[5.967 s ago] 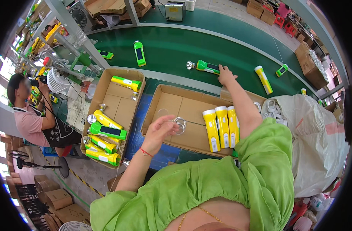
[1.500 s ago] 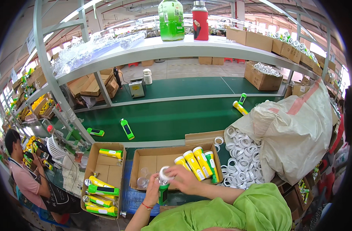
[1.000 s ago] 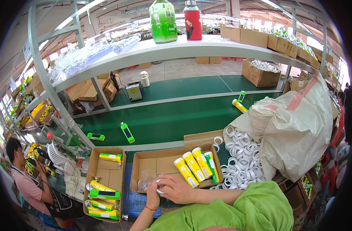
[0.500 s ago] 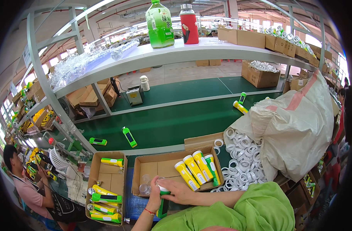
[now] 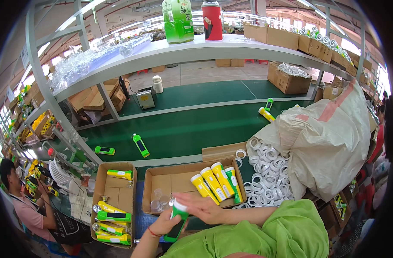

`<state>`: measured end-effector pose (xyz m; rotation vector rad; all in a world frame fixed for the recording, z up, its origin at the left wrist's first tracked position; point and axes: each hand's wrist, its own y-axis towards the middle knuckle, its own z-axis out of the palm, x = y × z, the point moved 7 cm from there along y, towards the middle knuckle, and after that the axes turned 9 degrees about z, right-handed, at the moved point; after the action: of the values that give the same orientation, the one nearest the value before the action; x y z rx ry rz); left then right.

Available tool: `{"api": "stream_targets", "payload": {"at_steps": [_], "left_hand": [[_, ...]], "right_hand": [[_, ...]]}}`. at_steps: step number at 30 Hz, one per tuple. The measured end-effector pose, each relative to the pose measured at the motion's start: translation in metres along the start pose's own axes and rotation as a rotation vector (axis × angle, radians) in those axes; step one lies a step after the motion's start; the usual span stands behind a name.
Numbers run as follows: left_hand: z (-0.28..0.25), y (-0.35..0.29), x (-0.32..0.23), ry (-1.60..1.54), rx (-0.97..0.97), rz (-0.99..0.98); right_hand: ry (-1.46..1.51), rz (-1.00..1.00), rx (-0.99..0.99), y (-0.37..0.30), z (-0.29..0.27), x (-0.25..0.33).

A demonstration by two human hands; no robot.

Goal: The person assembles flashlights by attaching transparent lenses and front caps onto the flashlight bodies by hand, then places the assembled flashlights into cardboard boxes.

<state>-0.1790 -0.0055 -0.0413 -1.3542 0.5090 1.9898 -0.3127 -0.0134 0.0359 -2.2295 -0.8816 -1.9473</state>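
Observation:
My left hand [image 5: 163, 223] is closed around the body of a green flashlight [image 5: 175, 230], which has a dark panel on its side and stands tilted with its head up. A white ring [image 5: 179, 205] sits at its head. My right hand [image 5: 206, 209] lies against this white end with its fingers stretched out together. Just beyond the hands is a cardboard box [image 5: 167, 174] with yellow flashlights [image 5: 213, 182], a green one [image 5: 234, 185] and clear plastic cups [image 5: 158, 203]. Left of it, another carton [image 5: 99, 182] holds several yellow and green flashlights [image 5: 114, 216].
White rings [image 5: 267, 176] spill from a large woven sack [image 5: 330, 142] on the right. Several flashlights lie on the green conveyor belt [image 5: 192, 135]. Overhead, a shelf [image 5: 162, 53] carries a green bottle [image 5: 178, 23] and a red bottle [image 5: 212, 21]. A co-worker [image 5: 29, 210] sits at left.
The flashlight has come up and tilted into fuller view in my left hand. My right fingers have straightened along its white end. The whole view has shifted slightly.

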Motion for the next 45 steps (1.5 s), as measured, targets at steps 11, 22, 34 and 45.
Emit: {"api": "stream_targets", "payload": {"at_steps": [11, 22, 34, 45], "left_hand": [[0.02, 0.036, -0.053, 1.782, -0.466, 0.093], [0.021, 0.018, -0.03, 0.192, 0.024, -0.062], [-0.007, 0.02, -0.046, 0.941, -0.43, 0.29], [-0.014, 0.022, -0.04, 1.304, -0.531, 0.072]], "right_hand": [[0.277, 0.544, -0.221, 0.0, -0.006, -0.073], [0.178, 0.06, -0.003, 0.002, -0.009, -0.022], [0.464, 0.202, 0.037, 0.017, -0.005, -0.049], [-0.011, 0.283, -0.158, 0.013, -0.006, -0.078]]}}
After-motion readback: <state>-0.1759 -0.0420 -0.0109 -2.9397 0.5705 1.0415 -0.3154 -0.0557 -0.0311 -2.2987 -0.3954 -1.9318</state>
